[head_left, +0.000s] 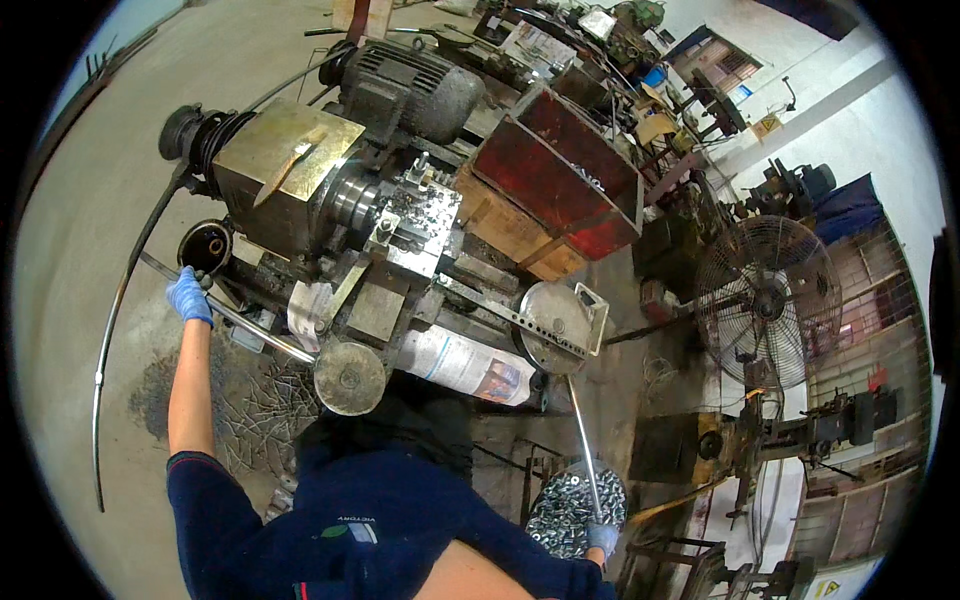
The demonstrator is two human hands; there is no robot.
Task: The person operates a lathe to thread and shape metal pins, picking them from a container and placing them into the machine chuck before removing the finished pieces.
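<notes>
My left hand [188, 297], in a blue glove, is closed round the long metal lever [255, 328] at the left of a small lathe-like machine. The lever slants down to a round metal disc [350, 378]. At the lower right my right hand [602, 537], also gloved, is closed at the lower end of a straight steel rod [583, 430]. That rod rises to a second round disc [550, 318]. Beneath the right hand lies a basin of small metal parts [565, 510]. Between both levers sit the machine's spindle [352, 205] and a tool slide covered with metal chips [422, 222].
A brush [290, 170] lies on the brass-coloured cover [265, 130]. Behind are a motor [415, 92] and a red metal box [590, 225] on wood. Printed paper [465, 365] hangs in front. Scrap pieces [265, 405] litter the floor; a large fan [768, 300] stands right.
</notes>
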